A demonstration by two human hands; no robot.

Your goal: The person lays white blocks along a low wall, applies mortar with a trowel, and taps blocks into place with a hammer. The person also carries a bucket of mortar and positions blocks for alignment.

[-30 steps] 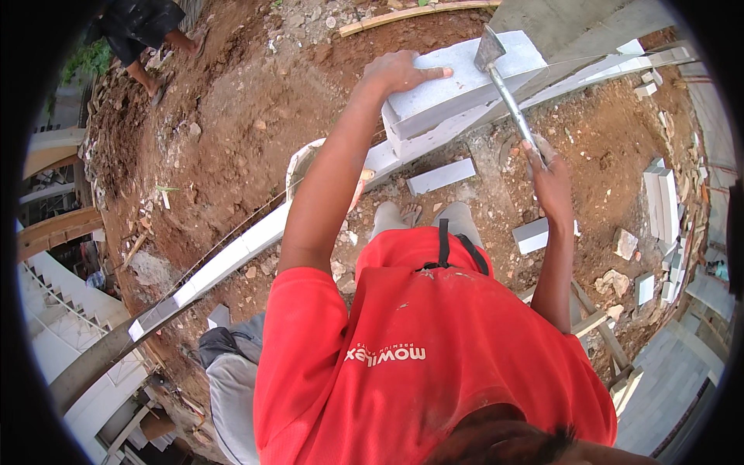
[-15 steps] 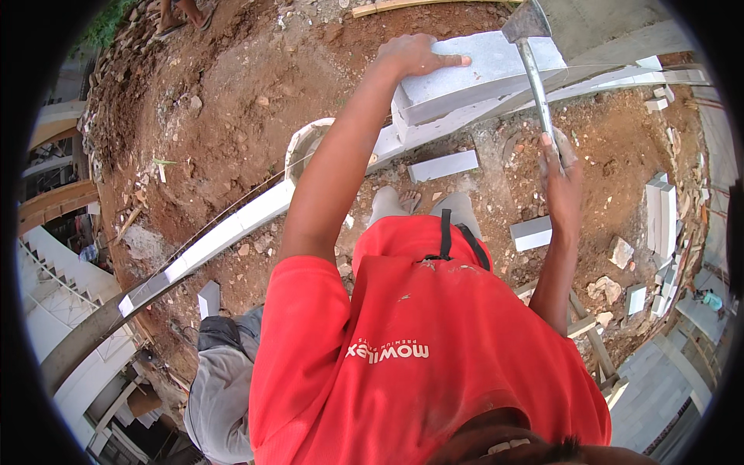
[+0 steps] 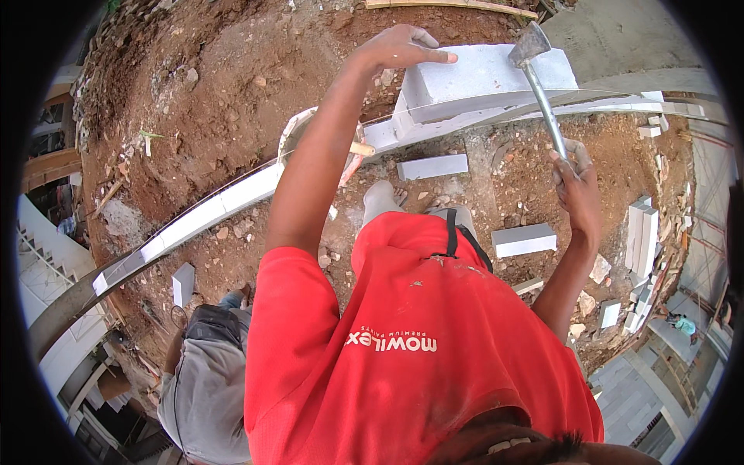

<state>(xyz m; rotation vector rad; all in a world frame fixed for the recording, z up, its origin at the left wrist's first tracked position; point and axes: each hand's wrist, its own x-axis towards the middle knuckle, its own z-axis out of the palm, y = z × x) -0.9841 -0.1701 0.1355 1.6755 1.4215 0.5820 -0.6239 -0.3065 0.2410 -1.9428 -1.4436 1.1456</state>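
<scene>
A large pale grey block [image 3: 496, 74] sits on top of a low wall of white blocks [image 3: 221, 203]. My left hand [image 3: 399, 48] is at the block's far left corner, thumb stretched out over its top edge and fingers apart. Some of those fingers are partly hidden behind the thumb. My right hand [image 3: 575, 174] grips the metal handle of a hammer [image 3: 546, 105] with a flared, wedge-shaped head. The hammer's head is over the right part of the block's top; whether it touches is hard to tell. A thin string [image 3: 612, 91] runs along the wall past the block.
A bucket [image 3: 294, 133] with a wooden handle sticking out stands by the wall, behind my left forearm. Loose blocks [image 3: 432, 167] and stones lie on the brown soil. Stacked blocks [image 3: 642, 240] are at right. A co-worker in a grey shirt [image 3: 209, 387] is close at lower left.
My left hand has slid left from the block's top to its corner. The hammer and my right hand have shifted slightly right and down. More of the co-worker shows.
</scene>
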